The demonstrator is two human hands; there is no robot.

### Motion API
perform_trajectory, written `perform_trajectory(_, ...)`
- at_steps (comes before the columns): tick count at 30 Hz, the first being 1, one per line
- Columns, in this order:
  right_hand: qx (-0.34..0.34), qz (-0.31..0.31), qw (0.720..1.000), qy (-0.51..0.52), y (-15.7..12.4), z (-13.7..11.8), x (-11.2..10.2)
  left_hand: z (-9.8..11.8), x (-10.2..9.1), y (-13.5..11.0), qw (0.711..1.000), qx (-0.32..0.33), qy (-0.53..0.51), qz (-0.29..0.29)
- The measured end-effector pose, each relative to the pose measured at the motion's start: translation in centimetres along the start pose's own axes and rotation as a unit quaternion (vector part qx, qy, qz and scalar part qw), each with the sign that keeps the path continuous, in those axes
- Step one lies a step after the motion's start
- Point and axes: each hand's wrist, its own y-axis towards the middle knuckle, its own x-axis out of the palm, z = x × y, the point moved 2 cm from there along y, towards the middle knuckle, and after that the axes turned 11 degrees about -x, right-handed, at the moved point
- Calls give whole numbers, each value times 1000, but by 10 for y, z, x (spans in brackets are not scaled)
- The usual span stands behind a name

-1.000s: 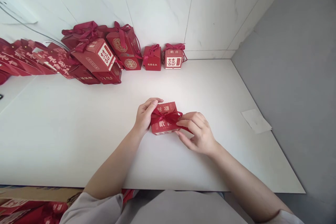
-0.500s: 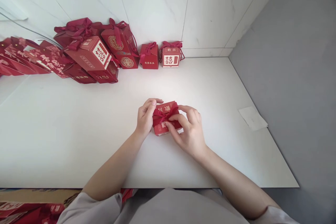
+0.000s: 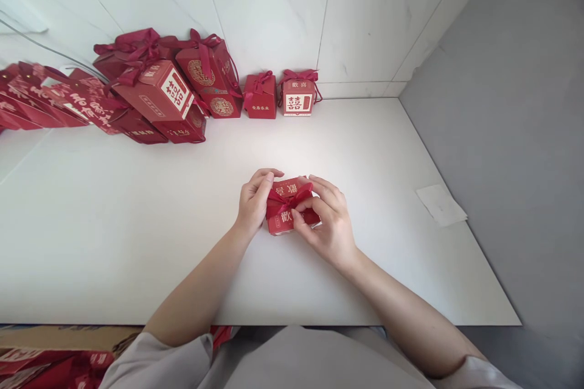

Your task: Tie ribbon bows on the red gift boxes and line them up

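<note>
A small red gift box [image 3: 285,217] with pale Chinese lettering sits on the white table between my hands. Across its top runs a dark red ribbon [image 3: 283,199] tied in a bow. My left hand [image 3: 255,200] wraps round the left side of the box, its thumb near the upper left edge. On the right, my right hand [image 3: 331,219] has thumb and forefinger pinched on the ribbon just below the knot. Its other fingers reach over the right part of the box and the bow's right loop, hiding that corner.
Several finished red boxes with bows [image 3: 155,91] are stacked at the back left. Two single boxes, one plain red [image 3: 260,97] and one with a white label [image 3: 297,100], stand against the tiled wall. A white paper [image 3: 441,205] lies at the right table edge. Red packaging [image 3: 59,371] shows below the front edge.
My right thumb and forefinger have closed together on the ribbon, and the other fingers have moved up over the bow's right loop. My left hand stays on the box.
</note>
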Motion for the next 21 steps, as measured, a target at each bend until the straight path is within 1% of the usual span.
perform_trajectory(7,-26,-6,999,21,0,2,-5,-2,-1,2,1000,-4,7,3)
perform_trajectory(10,-48,-40,996,55,-1,8,-13,-1,-2,2,1000,1,8,-4)
perform_trajectory(14,-116,-102,984,94,-3,22,-27,0,-3,0,1000,-9,-16,-14)
perform_trajectory(16,-138,-121,978,98,-3,28,-34,2,-3,0,999,-19,-32,-30)
perform_trajectory(18,-145,-136,975,96,-3,32,-39,4,-4,-1,997,-26,-45,-50)
perform_trajectory(21,-130,-170,971,110,-1,35,-44,8,-8,0,996,-24,-36,-77)
